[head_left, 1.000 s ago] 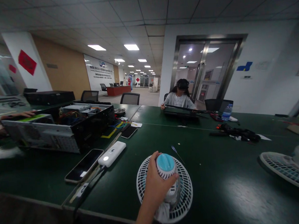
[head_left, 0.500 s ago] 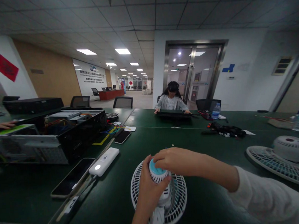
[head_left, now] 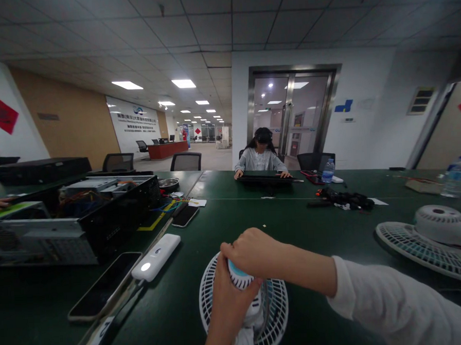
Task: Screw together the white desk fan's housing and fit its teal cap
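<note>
A small white fan (head_left: 278,314) lies grille down on the green table in front of me. Around its white motor housing (head_left: 241,281) my left hand (head_left: 230,302) is wrapped, thumb on the right side and fingers on the left. My right hand (head_left: 253,249) is curled over the top of the housing, gripping the light-blue cap (head_left: 235,268). Most of that cap is hidden under the right hand, and its fingertips are out of sight.
Left are a power bank (head_left: 156,256) with a cable, two phones (head_left: 107,284) and an opened computer case (head_left: 120,219). Another fan (head_left: 408,248) lies at right. Across the table (head_left: 330,301) a person (head_left: 260,155) holds a dark flat panel (head_left: 265,179). Black cables (head_left: 345,198) lie nearby.
My right hand has turned and closed further over the blue cap, covering more of it. My left hand keeps its hold on the housing. The view has shifted slightly.
</note>
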Available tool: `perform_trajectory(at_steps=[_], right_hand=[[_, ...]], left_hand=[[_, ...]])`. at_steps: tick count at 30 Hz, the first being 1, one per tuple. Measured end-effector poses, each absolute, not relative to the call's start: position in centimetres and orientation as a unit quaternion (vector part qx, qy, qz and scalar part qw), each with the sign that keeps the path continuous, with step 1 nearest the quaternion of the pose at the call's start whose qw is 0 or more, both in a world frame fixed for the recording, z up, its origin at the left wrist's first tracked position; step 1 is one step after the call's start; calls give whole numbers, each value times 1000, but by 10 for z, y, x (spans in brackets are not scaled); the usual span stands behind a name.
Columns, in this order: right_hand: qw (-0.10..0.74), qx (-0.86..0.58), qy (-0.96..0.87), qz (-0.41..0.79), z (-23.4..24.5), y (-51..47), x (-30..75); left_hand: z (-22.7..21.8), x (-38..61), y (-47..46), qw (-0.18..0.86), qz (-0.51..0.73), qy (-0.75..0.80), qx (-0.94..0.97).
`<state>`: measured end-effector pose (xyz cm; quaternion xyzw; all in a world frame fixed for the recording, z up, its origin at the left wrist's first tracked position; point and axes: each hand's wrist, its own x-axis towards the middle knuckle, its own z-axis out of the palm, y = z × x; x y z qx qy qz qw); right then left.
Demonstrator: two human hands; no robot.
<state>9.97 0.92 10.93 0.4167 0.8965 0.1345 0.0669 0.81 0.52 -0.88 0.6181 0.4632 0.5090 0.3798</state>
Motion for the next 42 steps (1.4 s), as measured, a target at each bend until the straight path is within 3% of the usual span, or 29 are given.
perform_trajectory(at_steps=[6, 16, 35, 42], right_hand=[[42, 528, 842, 99, 107, 17, 100], [109, 377, 920, -11, 146, 11, 130], [112, 434, 892, 56, 137, 8, 113], [115, 535, 833, 76, 117, 10, 94]], left_hand=[[-8, 10, 3, 399, 537, 436, 602], [-3, 7, 1, 401, 504, 468, 604], [-3, 7, 2, 392, 535, 439, 607], [-10, 9, 3, 386, 535, 439, 610]])
